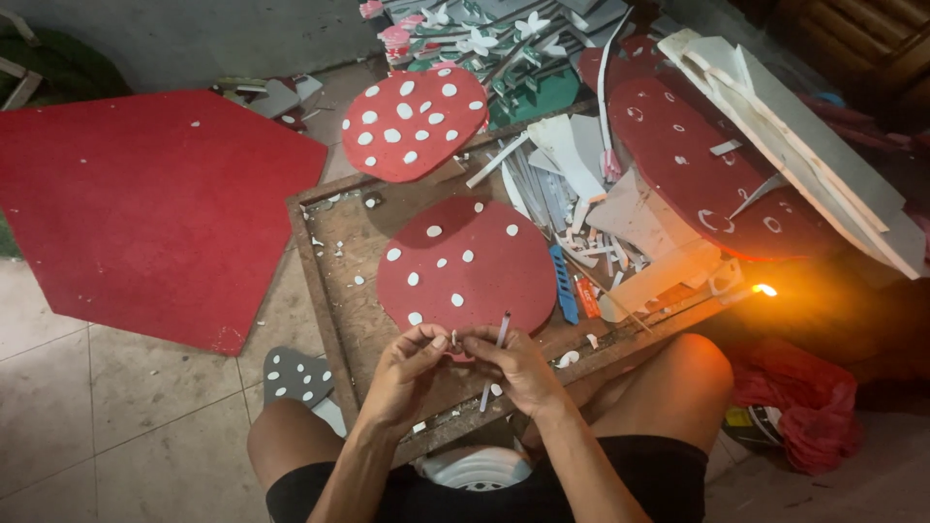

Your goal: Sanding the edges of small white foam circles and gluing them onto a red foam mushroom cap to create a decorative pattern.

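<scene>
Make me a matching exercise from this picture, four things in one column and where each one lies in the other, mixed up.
Things:
1. large plain red sheet
2. grey dotted piece
3. small flame
4. blue cutter

Places:
A. right of the wooden board
B. floor, far left
C. beside the left knee
D. right of the dotted red cap on the board

Pairs: 1-B, 2-C, 3-A, 4-D

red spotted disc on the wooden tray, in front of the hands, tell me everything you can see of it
The red disc is a roundish flat cutout, foam-like by its look, lying flat on the wooden tray. White oval dots are scattered over its top, more toward the left half. Its near edge sits just beyond the left hand and right hand, which meet over that edge. A blue strip lies against its right side.
</scene>
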